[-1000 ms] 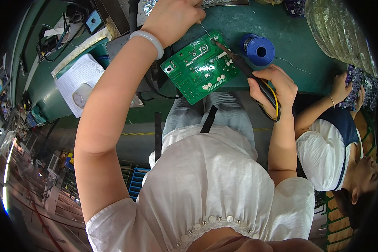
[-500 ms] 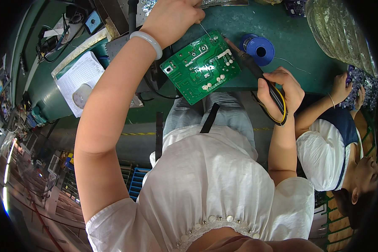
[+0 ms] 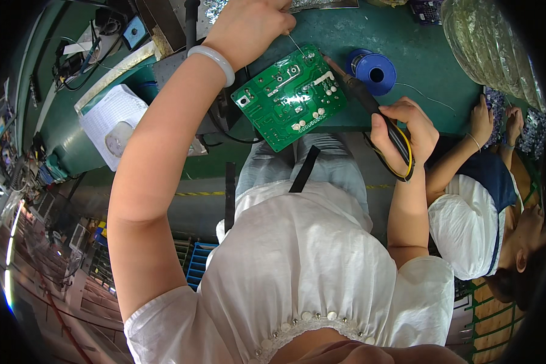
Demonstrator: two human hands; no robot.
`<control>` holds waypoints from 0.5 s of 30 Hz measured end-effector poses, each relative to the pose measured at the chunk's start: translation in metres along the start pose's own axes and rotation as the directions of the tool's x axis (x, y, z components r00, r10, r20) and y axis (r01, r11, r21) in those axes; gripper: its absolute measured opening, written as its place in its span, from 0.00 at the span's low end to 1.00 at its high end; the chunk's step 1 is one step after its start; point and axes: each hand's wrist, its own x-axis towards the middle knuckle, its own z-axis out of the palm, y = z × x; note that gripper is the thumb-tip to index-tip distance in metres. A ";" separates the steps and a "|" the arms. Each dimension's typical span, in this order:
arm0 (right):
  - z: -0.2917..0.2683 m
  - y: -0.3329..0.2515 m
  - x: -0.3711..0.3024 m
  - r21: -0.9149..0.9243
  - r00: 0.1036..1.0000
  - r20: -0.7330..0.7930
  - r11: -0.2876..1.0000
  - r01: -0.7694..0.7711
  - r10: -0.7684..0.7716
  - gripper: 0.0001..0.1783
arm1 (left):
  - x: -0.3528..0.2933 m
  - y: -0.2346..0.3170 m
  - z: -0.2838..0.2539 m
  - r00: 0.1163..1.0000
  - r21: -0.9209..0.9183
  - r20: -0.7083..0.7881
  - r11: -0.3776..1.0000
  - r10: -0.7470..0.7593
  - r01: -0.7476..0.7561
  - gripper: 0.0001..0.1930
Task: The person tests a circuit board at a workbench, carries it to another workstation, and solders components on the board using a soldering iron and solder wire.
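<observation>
A green circuit board lies tilted at the table's near edge, its shiny solder side up, with several white blobs on it. My left hand, wearing a pale bangle, is closed on a thin solder wire above the board's far corner; part of the hand is cut off by the upper edge. The wire's end reaches that corner. My right hand grips a black soldering iron with a yellow-striped cord. Its tip is at the same corner, close to the wire; whether the two touch I cannot tell.
Just beyond the iron stands a blue spool, a thin strand trailing right. Written sheets with a round clear object lie at left. A ribbed clear bundle sits at far right. A co-worker handles dark boards at my right.
My hands, the iron and the board stay nearly still. At right, the co-worker's hands have moved apart and shifted, with the body leaning slightly.
</observation>
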 end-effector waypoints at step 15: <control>0.000 -0.001 -0.002 -0.006 0.999 -0.027 0.999 0.035 -0.036 0.11 | -0.002 0.002 0.001 1.000 -0.016 -0.001 1.000 -0.002 0.002 0.07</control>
